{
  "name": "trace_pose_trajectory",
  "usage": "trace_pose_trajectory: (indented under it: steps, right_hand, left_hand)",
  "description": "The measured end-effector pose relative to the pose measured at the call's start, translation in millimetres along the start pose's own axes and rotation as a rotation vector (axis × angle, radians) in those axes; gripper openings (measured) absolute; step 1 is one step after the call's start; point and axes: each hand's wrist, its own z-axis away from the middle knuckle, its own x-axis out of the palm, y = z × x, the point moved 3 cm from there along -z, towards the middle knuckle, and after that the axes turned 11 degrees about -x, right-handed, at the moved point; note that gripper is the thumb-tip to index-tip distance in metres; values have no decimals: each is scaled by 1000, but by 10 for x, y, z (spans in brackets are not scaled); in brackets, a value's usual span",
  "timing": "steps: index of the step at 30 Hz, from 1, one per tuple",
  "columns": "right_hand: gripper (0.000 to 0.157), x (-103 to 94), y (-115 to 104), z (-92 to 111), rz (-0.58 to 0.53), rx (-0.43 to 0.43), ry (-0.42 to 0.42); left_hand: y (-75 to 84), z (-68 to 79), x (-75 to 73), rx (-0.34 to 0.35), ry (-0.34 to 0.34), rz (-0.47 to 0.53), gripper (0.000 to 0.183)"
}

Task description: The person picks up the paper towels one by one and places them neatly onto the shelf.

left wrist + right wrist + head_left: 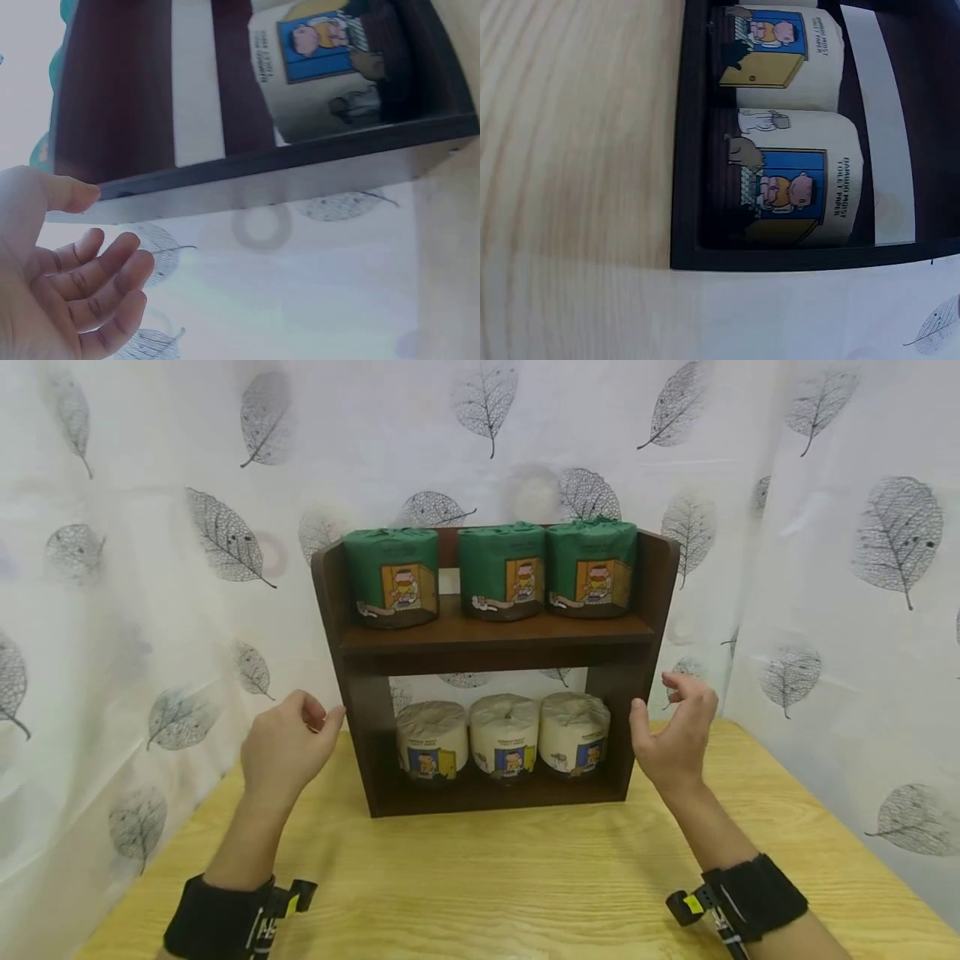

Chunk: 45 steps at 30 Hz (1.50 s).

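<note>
A dark brown two-tier wooden shelf (495,647) stands upright on the table between my hands. My left hand (287,747) is beside its left side panel, thumb toward the front edge and fingers loosely bent, holding nothing. Whether that thumb touches the panel I cannot tell. Just off the right panel is my right hand (677,735), thumb raised and fingers loosely bent, with nothing in it; the right wrist view does not show it. On the upper tier sit three green-wrapped toilet paper rolls (501,572). Below them stand three cream-wrapped toilet paper rolls (505,739), also visible from the right wrist (802,176).
The shelf rests on a light wood-grain table (480,877). Behind and at both sides hangs a white curtain (150,443) printed with grey leaf shapes. Each wrist wears a black strap (217,918) with a small camera mount.
</note>
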Motion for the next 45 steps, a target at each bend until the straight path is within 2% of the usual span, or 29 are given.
trace_pose_trajectory:
  steps: [2, 4, 6, 8, 11, 14, 16, 19, 26, 34, 37, 42, 45]
  right_hand:
    - [35, 36, -52, -7, 0, -105, 5]
    - [24, 95, -113, -5, -5, -221, -63]
    - [16, 183, -168, 3, -21, -306, -207]
    - [14, 298, -196, 19, -30, -341, -401]
    - [19, 476, -187, 58, -27, -281, -696]
    - [25, 598, -149, 97, -45, -190, -920]
    - [26, 643, -126, 118, -75, -151, -1023]
    - [26, 673, -101, 136, -111, -141, -1090]
    - [18, 720, -13, 159, -77, -147, -1047]
    - [20, 731, 19, 197, -28, -143, -996]
    - [18, 642, -1, 205, -37, -199, -875]
    - [10, 340, -17, 143, -35, -326, -546]
    - [11, 229, 30, 90, -62, -371, -461]
  left_hand:
    - [-60, -18, 47, -18, -48, -2, 35]
    - [-95, -40, 116, -16, -104, 0, 43]
    - [-116, -59, 195, -4, -161, 8, 50]
    - [-127, -72, 267, 18, -193, 26, 51]
    - [-138, -69, 338, 65, -203, 53, 46]
    - [-131, -47, 383, 112, -195, 70, 40]
    - [-118, -31, 413, 141, -189, 72, 37]
    - [-91, -10, 460, 171, -176, 66, 31]
    - [-19, 17, 503, 191, -144, 39, 29]
    - [-7, 13, 565, 219, -109, 43, 29]
    - [-20, 23, 591, 231, -115, 38, 27]
    - [-57, 16, 614, 255, -142, 30, 25]
    - [-71, -36, 605, 281, -117, 51, 23]
